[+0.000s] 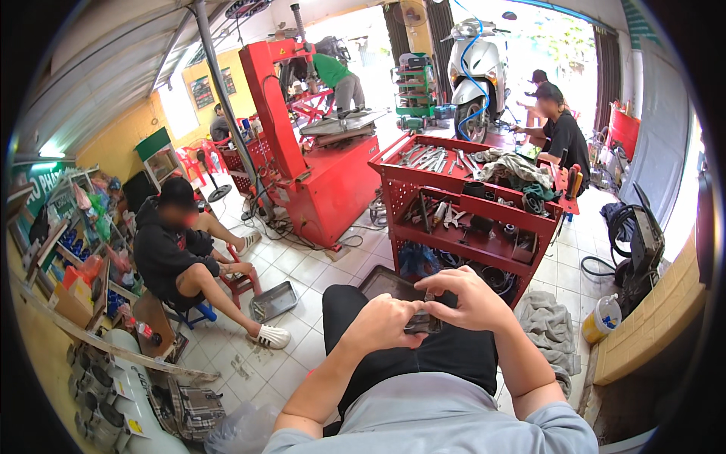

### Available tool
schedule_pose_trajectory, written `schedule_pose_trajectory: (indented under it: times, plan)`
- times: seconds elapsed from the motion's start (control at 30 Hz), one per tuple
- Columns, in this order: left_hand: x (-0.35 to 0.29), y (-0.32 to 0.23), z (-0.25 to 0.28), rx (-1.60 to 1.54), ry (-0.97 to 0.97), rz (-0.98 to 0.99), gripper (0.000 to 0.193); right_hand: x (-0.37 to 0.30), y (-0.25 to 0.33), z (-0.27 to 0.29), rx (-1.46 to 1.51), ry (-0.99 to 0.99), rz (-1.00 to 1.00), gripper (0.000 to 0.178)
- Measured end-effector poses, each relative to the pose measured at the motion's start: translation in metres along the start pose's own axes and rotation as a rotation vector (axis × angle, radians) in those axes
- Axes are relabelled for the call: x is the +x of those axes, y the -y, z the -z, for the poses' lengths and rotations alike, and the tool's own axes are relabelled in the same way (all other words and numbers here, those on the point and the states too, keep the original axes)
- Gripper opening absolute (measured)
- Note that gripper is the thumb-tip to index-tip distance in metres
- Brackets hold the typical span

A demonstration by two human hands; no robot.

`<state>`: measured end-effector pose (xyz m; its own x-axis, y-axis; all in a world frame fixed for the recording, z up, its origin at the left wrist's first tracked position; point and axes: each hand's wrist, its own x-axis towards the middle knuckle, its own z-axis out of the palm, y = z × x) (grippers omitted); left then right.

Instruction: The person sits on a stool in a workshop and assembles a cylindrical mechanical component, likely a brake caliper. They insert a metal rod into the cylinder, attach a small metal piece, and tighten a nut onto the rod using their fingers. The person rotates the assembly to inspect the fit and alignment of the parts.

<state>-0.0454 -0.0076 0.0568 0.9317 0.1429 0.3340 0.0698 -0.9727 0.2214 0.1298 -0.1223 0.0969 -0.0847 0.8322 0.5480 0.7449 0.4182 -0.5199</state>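
Observation:
Both hands meet above my lap, in front of the red tool cart. My left hand (384, 324) is closed, its index finger and thumb reaching toward the other hand. My right hand (470, 301) curls with thumb and fingers bent in a pinch. A small, shiny piece (429, 295) shows between the fingertips, too small to name, and which hand grips it is hard to see. Beyond the hands a dark shallow tray (378, 281) sits on the floor, partly hidden by my hands and knee.
A red tool cart (461, 193) with wrenches and rags stands ahead. Left of it rises a red tyre-changing machine (325, 197). A person (181, 242) sits at left near another tray (276, 301). Grey cloth (548, 329) and a bucket (603, 319) lie right.

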Motion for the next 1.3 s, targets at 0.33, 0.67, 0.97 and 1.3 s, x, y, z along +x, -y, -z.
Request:
schedule_pose_trajectory:
  times: [0.33, 0.67, 0.97, 1.3]
  plan:
    - [0.003, 0.002, -0.001, -0.015, -0.098, -0.009, 0.038, 0.003, 0.000, 0.002, 0.022, -0.003, -0.009, 0.022]
    - [0.003, 0.008, -0.001, -0.025, -0.231, -0.082, 0.052, 0.007, -0.005, 0.005, 0.266, 0.058, -0.009, 0.021]
    - [0.002, 0.016, 0.002, -0.051, -0.221, -0.081, 0.034, 0.005, -0.013, -0.002, 0.544, 0.100, 0.076, 0.025]
    - [0.000, 0.020, 0.006, -0.054, -0.209, -0.122, 0.037, 0.005, -0.010, -0.011, 0.573, 0.094, 0.079, 0.025]
